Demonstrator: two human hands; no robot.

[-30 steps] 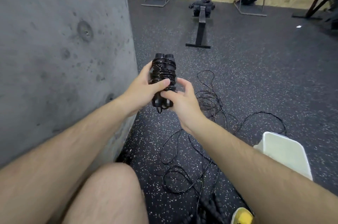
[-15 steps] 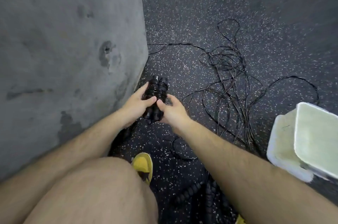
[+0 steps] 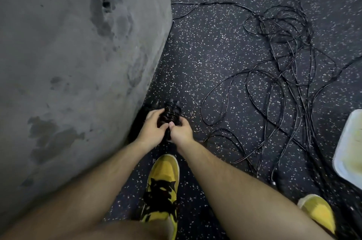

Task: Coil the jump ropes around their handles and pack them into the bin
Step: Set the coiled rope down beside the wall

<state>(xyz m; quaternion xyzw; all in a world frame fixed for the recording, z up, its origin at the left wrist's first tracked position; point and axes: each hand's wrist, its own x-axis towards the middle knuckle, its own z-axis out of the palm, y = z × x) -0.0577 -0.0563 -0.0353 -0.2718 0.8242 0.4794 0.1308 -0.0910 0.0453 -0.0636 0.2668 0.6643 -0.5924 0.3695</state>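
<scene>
Nothing here can be read: no text, label, brand, number or sign. The black coiled jump rope bundle [image 3: 170,115], gripped in the fingers of the left hand [image 3: 150,132] and the right hand [image 3: 181,132], shows only glossy loops. Just below the fingers, the black patch on the yellow shoe [image 3: 162,183] is too blurred to read. The white plastic bin [image 3: 350,151], well apart to the right of the fingers, shows only yellowish smears.

floor: dark speckled rubber [image 3: 215,53] | loose ropes [image 3: 284,83] | bin [image 3: 345,142] | yellow shoe [image 3: 164,175]
</scene>
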